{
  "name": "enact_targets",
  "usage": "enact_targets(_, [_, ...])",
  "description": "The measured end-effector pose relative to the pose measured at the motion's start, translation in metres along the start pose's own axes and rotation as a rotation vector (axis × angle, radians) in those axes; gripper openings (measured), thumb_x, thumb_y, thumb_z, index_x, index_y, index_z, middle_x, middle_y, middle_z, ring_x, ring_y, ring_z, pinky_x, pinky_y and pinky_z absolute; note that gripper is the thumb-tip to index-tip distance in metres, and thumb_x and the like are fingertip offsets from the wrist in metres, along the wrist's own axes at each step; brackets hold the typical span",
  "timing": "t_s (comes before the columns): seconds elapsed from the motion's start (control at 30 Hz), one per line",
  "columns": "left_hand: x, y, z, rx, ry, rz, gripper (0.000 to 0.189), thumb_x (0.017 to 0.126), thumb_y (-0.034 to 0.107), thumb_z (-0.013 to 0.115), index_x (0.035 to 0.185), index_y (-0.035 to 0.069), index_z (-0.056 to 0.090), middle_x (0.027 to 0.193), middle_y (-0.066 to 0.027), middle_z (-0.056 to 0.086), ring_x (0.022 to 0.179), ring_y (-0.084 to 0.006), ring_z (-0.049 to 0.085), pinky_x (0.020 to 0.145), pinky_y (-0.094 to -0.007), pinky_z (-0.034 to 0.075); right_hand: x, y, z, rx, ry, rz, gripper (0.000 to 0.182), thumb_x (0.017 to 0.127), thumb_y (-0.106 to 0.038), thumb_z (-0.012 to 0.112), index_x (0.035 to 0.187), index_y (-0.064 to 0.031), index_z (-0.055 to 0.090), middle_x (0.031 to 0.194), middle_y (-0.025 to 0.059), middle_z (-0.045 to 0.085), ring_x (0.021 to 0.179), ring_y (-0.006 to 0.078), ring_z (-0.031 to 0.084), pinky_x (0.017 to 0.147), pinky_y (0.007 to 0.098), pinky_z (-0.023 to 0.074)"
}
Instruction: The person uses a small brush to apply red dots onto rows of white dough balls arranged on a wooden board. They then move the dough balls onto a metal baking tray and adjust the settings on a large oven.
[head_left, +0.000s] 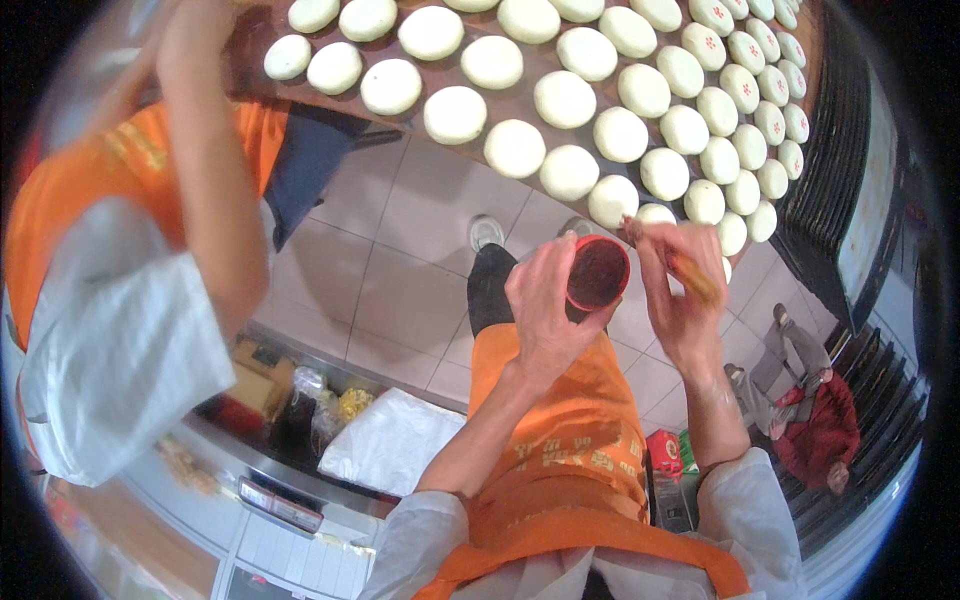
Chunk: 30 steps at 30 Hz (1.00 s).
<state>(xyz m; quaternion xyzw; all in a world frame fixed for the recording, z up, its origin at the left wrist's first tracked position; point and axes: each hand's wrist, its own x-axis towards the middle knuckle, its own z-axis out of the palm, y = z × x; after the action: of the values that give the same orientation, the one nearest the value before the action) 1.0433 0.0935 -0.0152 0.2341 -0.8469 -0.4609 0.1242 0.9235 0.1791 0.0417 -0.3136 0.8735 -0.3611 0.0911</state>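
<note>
My left hand (546, 300) is closed around a small red-rimmed cup (598, 273) with a dark inside, tilted so that its mouth shows. In my right hand (686, 300) is a stamp-like tool with a wooden handle (694, 279); its reddish tip is beside the near row of pale round dough cakes (613, 201). These cakes lie in rows on a brown tabletop (465, 154). Several cakes at the far right bear red marks (746, 88), while those nearest my hands show none.
A co-worker in an orange apron (161, 154) stands at the left, arm over the table end. Stacked dark trays (844, 150) are at the right. A person in dark red (817, 435) sits at lower right. Behind me, a counter (300, 480) holds a white sheet (397, 439) and bags.
</note>
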Motion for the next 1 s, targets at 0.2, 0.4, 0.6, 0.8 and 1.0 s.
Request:
enact_targets(0.2, [-0.004, -0.018, -0.021, -0.023, -0.022, -0.096, 0.086, 0.06, 0.024, 0.083, 0.132, 0.005, 0.039, 0.123, -0.0099, 0.051, 0.117, -0.0259, 0.045, 0.097, -0.0414, 0.029, 0.027, -0.007, 0.017, -0.028, 0.033, -0.013, 0.02, 0.075, 0.002, 0.068, 0.092, -0.0051, 0.063, 0.079, 0.0056, 0.059, 0.071, 0.0222, 0.052, 0.063, 0.0312, 0.043])
enact_targets(0.4, [0.009, -0.027, -0.038, -0.03, 0.034, -0.086, 0.086, 0.06, 0.024, 0.083, 0.131, 0.004, 0.039, 0.123, -0.0102, 0.052, 0.117, -0.0263, 0.045, 0.097, -0.042, 0.028, 0.04, -0.018, 0.038, 0.037, 0.009, 0.014, 0.018, 0.076, 0.003, 0.066, 0.091, -0.0052, 0.063, 0.077, 0.0062, 0.059, 0.073, 0.0231, 0.053, 0.063, 0.0313, 0.0425])
enact_targets(0.6, [0.027, -0.039, -0.051, -0.073, 0.089, -0.06, 0.083, 0.062, 0.027, 0.081, 0.13, 0.003, 0.04, 0.12, -0.0112, 0.052, 0.113, -0.0268, 0.048, 0.094, -0.0418, 0.03, 0.024, -0.054, 0.043, 0.093, -0.308, -0.046, 0.024, 0.071, -0.002, 0.071, 0.093, -0.0073, 0.063, 0.08, 0.0065, 0.061, 0.074, 0.022, 0.054, 0.069, 0.0342, 0.0414])
enact_targets(0.8, [0.041, -0.045, -0.065, -0.073, 0.077, -0.141, 0.085, 0.057, 0.025, 0.084, 0.128, 0.003, 0.042, 0.12, -0.0124, 0.053, 0.112, -0.0285, 0.049, 0.096, -0.0422, 0.03, 0.069, -0.042, 0.065, -0.014, -0.073, -0.067, 0.019, 0.077, -0.002, 0.067, 0.095, -0.0054, 0.062, 0.08, 0.0065, 0.06, 0.072, 0.022, 0.054, 0.065, 0.0314, 0.0425])
enact_targets(1.0, [0.037, -0.061, -0.08, -0.034, 0.131, -0.139, 0.086, 0.059, 0.024, 0.083, 0.129, 0.002, 0.04, 0.124, -0.0132, 0.052, 0.115, -0.0289, 0.048, 0.095, -0.0421, 0.031, 0.102, -0.065, 0.08, 0.091, -0.006, -0.072, 0.013, 0.079, -0.001, 0.064, 0.092, -0.0047, 0.064, 0.085, 0.0057, 0.063, 0.076, 0.0193, 0.054, 0.067, 0.0298, 0.043])
